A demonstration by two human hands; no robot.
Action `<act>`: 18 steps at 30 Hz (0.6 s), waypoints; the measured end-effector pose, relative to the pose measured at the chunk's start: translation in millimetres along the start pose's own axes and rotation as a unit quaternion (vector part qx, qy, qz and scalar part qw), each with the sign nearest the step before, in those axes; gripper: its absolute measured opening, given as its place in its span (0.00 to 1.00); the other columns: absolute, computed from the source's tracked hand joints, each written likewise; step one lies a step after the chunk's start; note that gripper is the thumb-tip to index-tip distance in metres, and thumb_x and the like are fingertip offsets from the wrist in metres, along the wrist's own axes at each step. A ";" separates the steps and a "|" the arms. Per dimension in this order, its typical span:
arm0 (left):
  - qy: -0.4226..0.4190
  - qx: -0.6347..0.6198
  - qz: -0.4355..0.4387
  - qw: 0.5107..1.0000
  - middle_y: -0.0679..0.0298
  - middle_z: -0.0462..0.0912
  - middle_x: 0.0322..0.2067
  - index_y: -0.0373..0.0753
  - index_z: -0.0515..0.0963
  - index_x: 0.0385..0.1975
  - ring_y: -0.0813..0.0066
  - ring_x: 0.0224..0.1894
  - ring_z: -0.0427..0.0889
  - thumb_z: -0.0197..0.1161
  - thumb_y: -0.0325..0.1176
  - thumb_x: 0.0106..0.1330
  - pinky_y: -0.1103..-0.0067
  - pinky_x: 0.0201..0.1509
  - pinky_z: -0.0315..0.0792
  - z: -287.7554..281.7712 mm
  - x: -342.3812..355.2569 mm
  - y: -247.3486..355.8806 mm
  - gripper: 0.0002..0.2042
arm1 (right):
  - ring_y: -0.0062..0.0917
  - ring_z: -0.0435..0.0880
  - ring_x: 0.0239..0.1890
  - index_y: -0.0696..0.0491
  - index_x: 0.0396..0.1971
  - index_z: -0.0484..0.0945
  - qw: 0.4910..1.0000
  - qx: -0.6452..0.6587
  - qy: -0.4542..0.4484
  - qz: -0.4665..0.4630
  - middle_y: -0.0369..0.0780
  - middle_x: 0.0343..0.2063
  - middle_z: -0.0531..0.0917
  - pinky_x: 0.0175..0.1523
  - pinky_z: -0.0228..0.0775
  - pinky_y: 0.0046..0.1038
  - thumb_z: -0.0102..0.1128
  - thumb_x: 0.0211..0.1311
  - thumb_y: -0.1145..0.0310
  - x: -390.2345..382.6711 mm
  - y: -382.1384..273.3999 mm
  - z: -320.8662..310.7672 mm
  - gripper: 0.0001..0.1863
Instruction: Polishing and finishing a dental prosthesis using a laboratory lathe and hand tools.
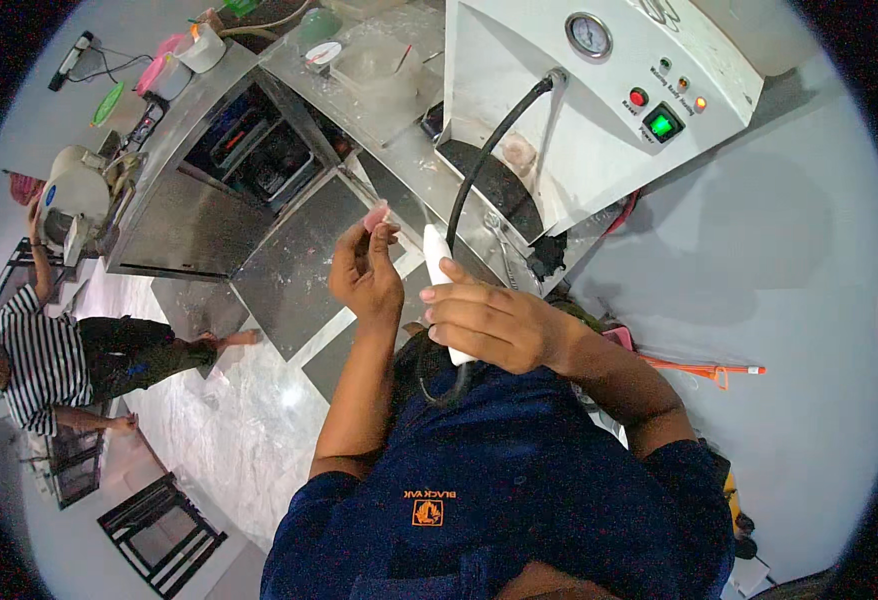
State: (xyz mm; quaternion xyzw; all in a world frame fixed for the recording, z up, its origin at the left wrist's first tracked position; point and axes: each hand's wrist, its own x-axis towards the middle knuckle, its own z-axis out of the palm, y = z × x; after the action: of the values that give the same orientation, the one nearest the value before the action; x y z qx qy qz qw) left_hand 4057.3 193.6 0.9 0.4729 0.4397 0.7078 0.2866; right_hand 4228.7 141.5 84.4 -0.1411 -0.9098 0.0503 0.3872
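Observation:
My left hand [369,275] is raised at center, pinching a small pink piece [377,216] with a pale edge between thumb and fingers. My right hand [484,320] grips a white pen-shaped handpiece [434,255], its tip pointing up beside the pink piece without visibly touching it. A black hose [480,155] runs down from a white machine [696,60] with a pressure gauge, a red button, a lit green switch and indicator lights. The hose passes behind the handpiece and hangs in a loop below my right hand.
A steel counter [389,130] holds tubs and trays, with an open compartment [259,145] beneath. At far left a co-worker [39,365] in a striped top stands with one arm raised near a cream-colored appliance [79,195]. A wall [749,280] lies to the right.

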 end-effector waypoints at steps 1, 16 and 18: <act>-0.014 0.024 0.034 0.999 0.54 0.84 0.36 0.29 0.77 0.40 0.74 0.36 0.84 0.59 0.24 0.68 0.79 0.40 0.79 -4.2 2.8 0.0 0.06 | 0.39 0.76 0.56 0.61 0.39 0.75 1.000 0.002 0.003 -0.002 0.46 0.44 0.77 0.68 0.65 0.48 0.60 0.52 0.73 0.9 -0.8 0.1 0.13; -0.053 0.128 0.189 0.972 0.54 0.84 0.35 0.33 0.80 0.37 0.68 0.33 0.83 0.61 0.12 0.56 0.78 0.38 0.78 -28.7 21.4 -11.5 0.11 | 0.39 0.75 0.56 0.60 0.39 0.75 0.999 0.018 -0.001 -0.040 0.45 0.44 0.77 0.67 0.67 0.47 0.58 0.53 0.74 14.3 -11.1 19.9 0.13; -0.053 0.099 0.171 0.979 0.54 0.84 0.34 0.34 0.80 0.36 0.68 0.32 0.83 0.60 0.11 0.55 0.78 0.38 0.78 -28.3 19.8 -12.4 0.12 | 0.39 0.75 0.56 0.60 0.39 0.75 0.999 0.014 0.002 -0.034 0.45 0.44 0.77 0.67 0.67 0.46 0.58 0.53 0.75 15.3 -9.8 20.3 0.13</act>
State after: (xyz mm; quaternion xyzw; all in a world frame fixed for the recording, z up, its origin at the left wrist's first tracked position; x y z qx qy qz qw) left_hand 4023.3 205.5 -6.6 0.6039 0.4045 0.6733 0.1358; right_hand 4201.8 136.9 82.7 -0.1046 -0.9126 0.0500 0.3920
